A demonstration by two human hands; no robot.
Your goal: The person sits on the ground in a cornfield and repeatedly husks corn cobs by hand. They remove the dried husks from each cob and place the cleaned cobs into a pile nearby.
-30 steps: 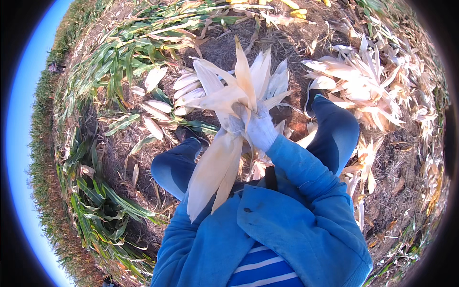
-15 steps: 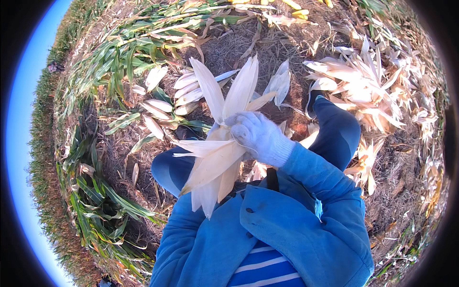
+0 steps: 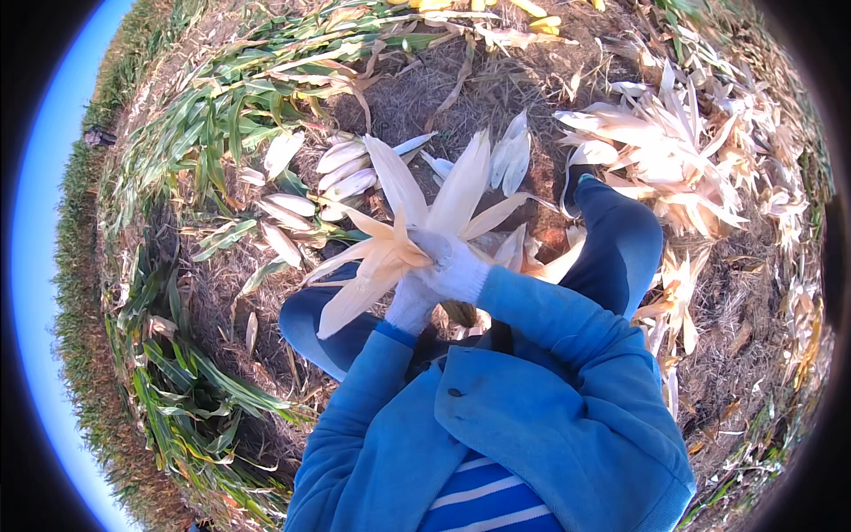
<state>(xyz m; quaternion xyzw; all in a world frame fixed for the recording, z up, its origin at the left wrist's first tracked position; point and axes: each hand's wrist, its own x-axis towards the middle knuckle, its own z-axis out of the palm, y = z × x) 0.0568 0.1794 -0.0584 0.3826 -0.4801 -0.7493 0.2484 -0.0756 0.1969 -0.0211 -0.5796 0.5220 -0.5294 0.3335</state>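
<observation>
Pale dry corn husks fan out in front of me, their leaves spread up and to the left. My right hand, in a white knitted glove, is closed on their base. Beneath it, my left hand, also white-gloved, comes up from the lower left and grips the same husks. Its fingers are mostly covered by the leaves and the right hand. Whether a cob is inside the grip cannot be seen. Just beyond, several ears of corn in pale husks lie on the ground.
A large heap of stripped husks lies to the right. Green and drying corn stalks cover the ground at the far left. Bare yellow cobs lie at the far edge. My bent knees flank my hands.
My left hand and forearm, hidden under the leaves before, now show below the right hand. The lower leaves have swung up and left, and the right hand has moved slightly down.
</observation>
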